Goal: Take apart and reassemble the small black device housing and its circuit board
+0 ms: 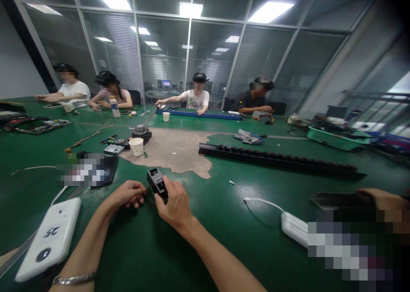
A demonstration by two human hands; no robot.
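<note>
- Here's the right hand (174,204), thumb and fingers closed around a small grey-and-black device casing (156,182), held at a tilt over the green tabletop (134,253), its cut-out face showing.
- And the left hand (130,194), just beside it, fingers curled in, tips close to the casing's lower side; whether they pinch something thin there or nothing at all, I can't tell from this angle.
- First danger: that one-sided hold. A sideways push on the casing could twist it within the right hand's grip, and a loosened thumb could drop it onto the tabletop.
- Any small loose part would be another worry: let slip, it could skid across the smooth green and be hard to find, much like that white scrap (232,182) lying out in front.
- Look beyond the casing: a paper cup (136,147) stands near the ragged bare patch (169,144), loose electronics right beside it. A long forward reach could knock it, and any liquid inside would threaten those parts.
- Down on the left, the white power bank (49,238) marked 25 trails a cable (59,196); a forearm swinging out could snag that and drag the lot.
</note>
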